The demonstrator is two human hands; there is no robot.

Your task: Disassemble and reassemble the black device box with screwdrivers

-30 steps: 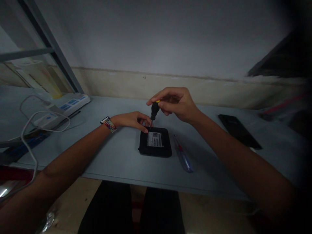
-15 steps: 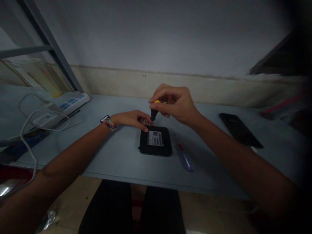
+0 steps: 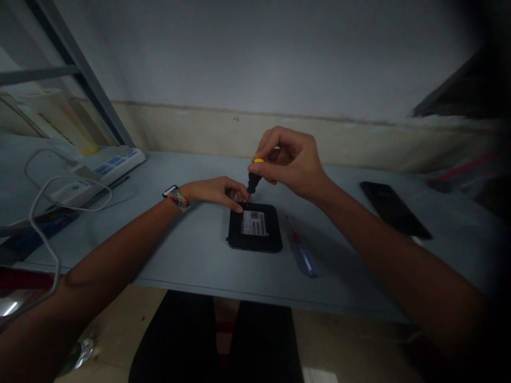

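Observation:
A flat black box with a white printed label lies on the table. My left hand grips its far left corner, the thumb on top and the fingers curled at the far edge. Above that corner my right hand is closed round the yellow-and-black handle of a screwdriver. The shaft points down, and its tip meets the box close to my left fingers; the screw under it is too small to make out. A second screwdriver, with a clear bluish handle and red collar, lies to the right of the box.
A black phone lies at the right. On the left are a white power strip, a looping white cable and a clear plastic container by a metal frame. The wall rises behind the table.
My right hand has lifted slightly and its fingers have shifted on the screwdriver handle, which now leans a little more to the right. The left hand keeps its place on the box.

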